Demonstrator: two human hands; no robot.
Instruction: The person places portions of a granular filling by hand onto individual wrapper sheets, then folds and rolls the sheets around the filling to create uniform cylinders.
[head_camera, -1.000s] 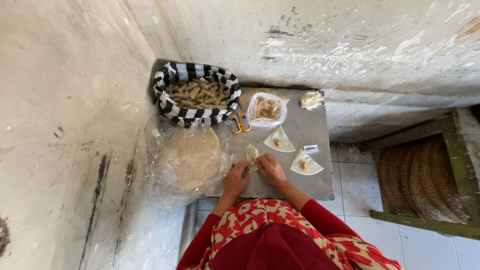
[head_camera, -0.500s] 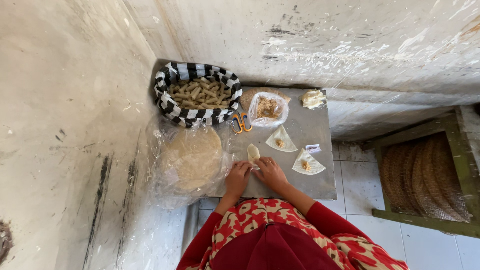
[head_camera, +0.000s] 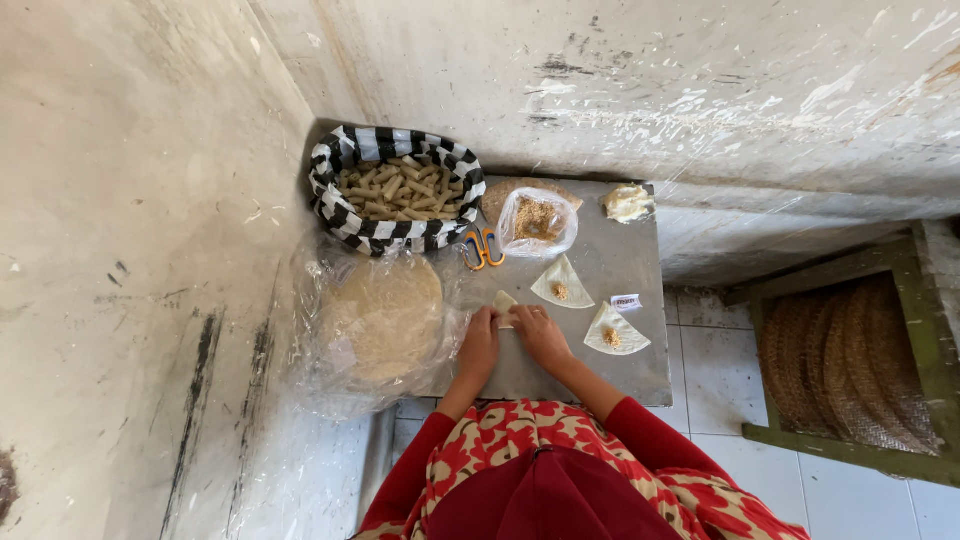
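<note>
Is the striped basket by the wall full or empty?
Full. The black-and-white striped basket is heaped nearly to its rim with pale rolled pastry sticks. Its bottom is hidden beneath them.

both hands (head_camera: 512, 335) pinch a dough piece (head_camera: 503, 303).

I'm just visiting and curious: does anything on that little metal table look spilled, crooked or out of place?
Nothing stands out. Both hands work one dough piece; two filled triangles lie flat on the metal table. The striped basket of rolls sits upright, and the filling stays in its bag.
</note>
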